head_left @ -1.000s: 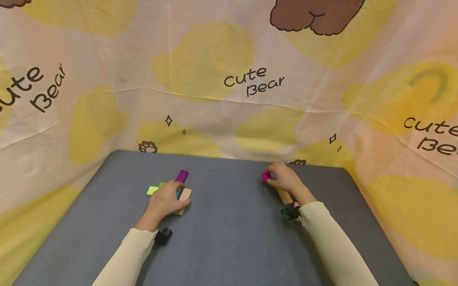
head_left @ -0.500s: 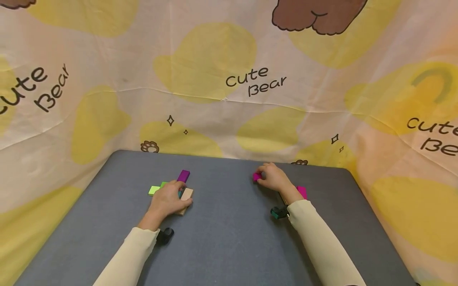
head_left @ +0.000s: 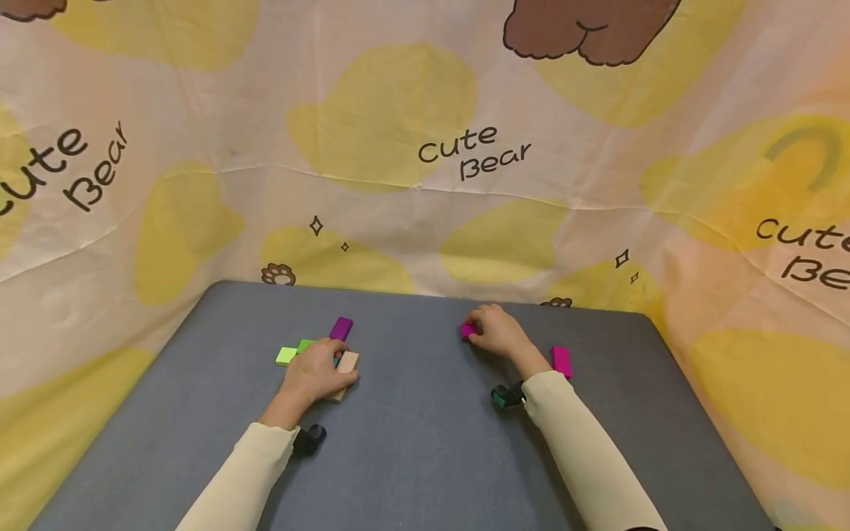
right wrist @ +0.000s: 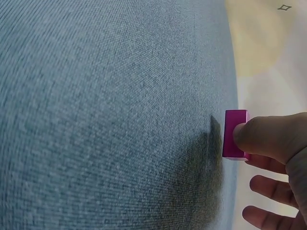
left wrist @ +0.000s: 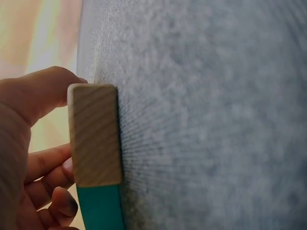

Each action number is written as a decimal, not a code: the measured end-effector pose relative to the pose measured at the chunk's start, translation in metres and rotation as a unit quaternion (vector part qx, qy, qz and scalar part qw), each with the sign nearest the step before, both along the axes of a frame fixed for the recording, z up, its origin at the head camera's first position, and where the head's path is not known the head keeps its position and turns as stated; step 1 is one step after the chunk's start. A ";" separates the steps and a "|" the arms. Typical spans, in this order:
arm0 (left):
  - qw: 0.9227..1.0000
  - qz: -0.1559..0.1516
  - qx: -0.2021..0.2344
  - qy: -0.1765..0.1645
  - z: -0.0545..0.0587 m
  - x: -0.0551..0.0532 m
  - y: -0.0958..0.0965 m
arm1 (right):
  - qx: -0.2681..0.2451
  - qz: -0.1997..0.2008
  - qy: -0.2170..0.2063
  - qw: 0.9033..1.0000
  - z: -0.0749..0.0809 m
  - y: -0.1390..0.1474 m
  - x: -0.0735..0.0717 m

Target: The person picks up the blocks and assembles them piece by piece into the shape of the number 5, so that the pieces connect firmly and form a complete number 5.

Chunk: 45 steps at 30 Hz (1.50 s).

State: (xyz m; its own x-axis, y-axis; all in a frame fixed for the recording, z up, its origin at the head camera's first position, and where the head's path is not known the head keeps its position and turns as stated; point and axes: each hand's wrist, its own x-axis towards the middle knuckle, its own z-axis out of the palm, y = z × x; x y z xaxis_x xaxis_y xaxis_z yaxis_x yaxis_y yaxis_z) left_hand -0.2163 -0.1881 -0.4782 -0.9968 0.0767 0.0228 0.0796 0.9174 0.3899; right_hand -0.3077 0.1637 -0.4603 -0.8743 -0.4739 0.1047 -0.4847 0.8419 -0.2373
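My left hand (head_left: pixel 317 374) is over a small group of blocks at the left. Its thumb and fingers grip a plain wooden block (head_left: pixel 349 361), whose end fills the middle of the left wrist view. Against that block is a teal block (left wrist: pixel 100 206), mostly hidden by the hand in the head view. Around the hand lie a purple block (head_left: pixel 341 329), a green block (head_left: pixel 306 345) and a lime block (head_left: pixel 286 356). Farther right, my right hand (head_left: pixel 502 333) pinches a magenta block (right wrist: pixel 235 134) between thumb and fingers, its shadow apart from it on the table.
Another magenta block (head_left: pixel 561 361) lies right of the right wrist. Both hands work over a grey table (head_left: pixel 412 442), and a printed cloth (head_left: pixel 372 133) hangs behind it and at its sides. Black wrist devices sit near both sleeves.
The right hand has moved left with its magenta block, uncovering the other magenta block. A wooden block seen beneath that hand earlier no longer shows. The left hand has stayed in place.
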 end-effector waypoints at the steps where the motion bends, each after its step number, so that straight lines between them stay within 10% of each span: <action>1: 1.000 0.001 0.003 0.000 0.000 0.000 0.000 | -0.001 -0.001 0.001 1.000 0.000 -0.001 0.000; 26: 0.992 -0.048 0.060 0.099 0.009 -0.001 0.031 | -0.002 0.000 0.000 1.000 -0.002 -0.008 0.000; 45: 0.985 -0.138 0.057 0.091 0.026 -0.037 0.077 | -0.023 -0.010 -0.021 0.999 -0.005 -0.010 -0.001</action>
State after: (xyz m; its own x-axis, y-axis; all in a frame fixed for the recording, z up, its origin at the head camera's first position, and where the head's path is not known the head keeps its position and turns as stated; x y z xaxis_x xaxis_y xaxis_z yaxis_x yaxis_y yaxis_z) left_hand -0.2533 -0.1112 -0.4524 -0.9169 0.3310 0.2232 0.3980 0.8021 0.4453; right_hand -0.3088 0.1537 -0.4656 -0.8876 -0.4519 0.0895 -0.4569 0.8389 -0.2958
